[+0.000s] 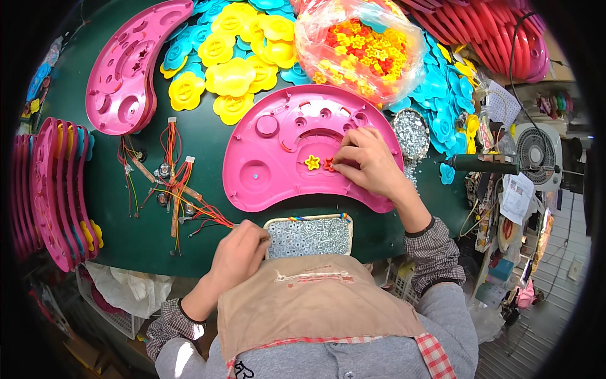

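A bean-shaped pink plastic shell (284, 180) lies in front of me, its recessed side up. My right hand (374, 163) reaches over its right half, fingertips pinched on a small red star-shaped piece (328, 165). Just left of that, a yellow star-shaped piece (312, 162) sits in the shell. My left hand (237, 254) is closed at the left end of a shallow tray (308, 255) of small metal screws and washers; what its fingers hold, if anything, is hidden. Red and yellow wires (211, 215) run close to that hand.
Yellow flower-shaped discs (230, 77) and blue ones (439, 82) are heaped behind. A plastic bag (360, 47) holds red and yellow stars. Pink shells (123, 69) stand stacked at left. Metal hardware (411, 136) fills a round container. A dark tool handle (483, 163) juts in from the right.
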Demonstrator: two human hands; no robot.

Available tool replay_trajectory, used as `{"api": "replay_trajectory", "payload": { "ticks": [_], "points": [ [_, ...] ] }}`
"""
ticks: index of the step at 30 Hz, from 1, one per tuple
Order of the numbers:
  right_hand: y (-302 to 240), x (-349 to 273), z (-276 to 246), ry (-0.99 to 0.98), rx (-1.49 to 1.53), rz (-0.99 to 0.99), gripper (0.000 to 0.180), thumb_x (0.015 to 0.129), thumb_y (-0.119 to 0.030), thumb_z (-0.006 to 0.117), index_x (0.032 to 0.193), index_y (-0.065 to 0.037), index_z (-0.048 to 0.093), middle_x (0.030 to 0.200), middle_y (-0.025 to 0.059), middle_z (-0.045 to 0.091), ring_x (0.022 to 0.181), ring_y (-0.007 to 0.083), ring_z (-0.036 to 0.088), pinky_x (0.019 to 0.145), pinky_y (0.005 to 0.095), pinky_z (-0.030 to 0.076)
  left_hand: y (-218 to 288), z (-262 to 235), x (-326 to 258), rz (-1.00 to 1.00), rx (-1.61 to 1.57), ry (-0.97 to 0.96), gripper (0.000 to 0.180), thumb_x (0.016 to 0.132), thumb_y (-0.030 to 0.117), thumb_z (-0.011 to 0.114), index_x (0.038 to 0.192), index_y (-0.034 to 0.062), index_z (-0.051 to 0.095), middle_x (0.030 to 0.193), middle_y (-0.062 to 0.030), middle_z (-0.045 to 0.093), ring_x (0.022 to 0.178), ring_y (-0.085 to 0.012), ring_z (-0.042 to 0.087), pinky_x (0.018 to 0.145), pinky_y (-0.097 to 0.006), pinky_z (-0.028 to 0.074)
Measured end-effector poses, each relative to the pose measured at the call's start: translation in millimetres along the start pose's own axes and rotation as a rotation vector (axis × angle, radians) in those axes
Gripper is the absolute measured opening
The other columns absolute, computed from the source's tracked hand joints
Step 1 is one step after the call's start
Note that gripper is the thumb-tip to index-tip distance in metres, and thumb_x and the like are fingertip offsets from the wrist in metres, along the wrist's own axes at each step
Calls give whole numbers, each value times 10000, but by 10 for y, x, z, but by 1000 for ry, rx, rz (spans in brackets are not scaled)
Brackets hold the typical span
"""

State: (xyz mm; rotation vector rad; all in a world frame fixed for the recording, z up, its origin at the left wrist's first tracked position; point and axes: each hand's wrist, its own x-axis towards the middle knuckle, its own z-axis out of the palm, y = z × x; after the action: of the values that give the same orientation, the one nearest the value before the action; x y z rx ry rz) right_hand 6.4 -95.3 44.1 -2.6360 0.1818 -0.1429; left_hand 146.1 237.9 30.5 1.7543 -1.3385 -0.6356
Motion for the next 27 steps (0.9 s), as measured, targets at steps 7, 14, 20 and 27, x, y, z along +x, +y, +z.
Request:
{"api": "replay_trajectory", "payload": {
  "ticks": [7, 14, 20, 27],
  "points": [
    [-109, 157, -56, -129, -113, 147, 103, 818, -204, 757, 847, -108, 778, 917, 57, 649, 984, 249, 632, 903, 430, 419, 138, 176, 147, 114, -172, -138, 212, 871, 16, 767, 1070, 27, 695, 944, -115, 617, 830, -321, 675, 692, -413, 559],
    [-149, 264, -86, -171, -101, 234, 154, 811, -196, 790, 889, -75, 736, 907, 78, 665, 891, 262, 673, 864, 424, 448, 352, 44, 314, -30, -298, -184, 170, 853, -13, 788, 1016, -3, 740, 936, -126, 704, 842, -284, 720, 723, -362, 574],
    [-78, -257, 16, 380, 406, 234, 202, 842, -74, 849, 974, -1, 715, 891, 75, 650, 747, 162, 647, 668, 298, 535, 321, -96, 731, -62, -362, -21, 136, 867, -85, 757, 995, -40, 771, 960, -133, 783, 869, -190, 772, 774, -305, 612],
    [-119, -918, -137, 986, 165, 255, 223, 860, 9, 805, 1046, -23, 687, 983, 84, 639, 854, 175, 631, 801, 309, 522, 41, -10, 1455, 36, -173, -11, 158, 900, -27, 770, 1058, -16, 775, 936, -120, 797, 836, -184, 767, 727, -305, 601]
  ]
}}
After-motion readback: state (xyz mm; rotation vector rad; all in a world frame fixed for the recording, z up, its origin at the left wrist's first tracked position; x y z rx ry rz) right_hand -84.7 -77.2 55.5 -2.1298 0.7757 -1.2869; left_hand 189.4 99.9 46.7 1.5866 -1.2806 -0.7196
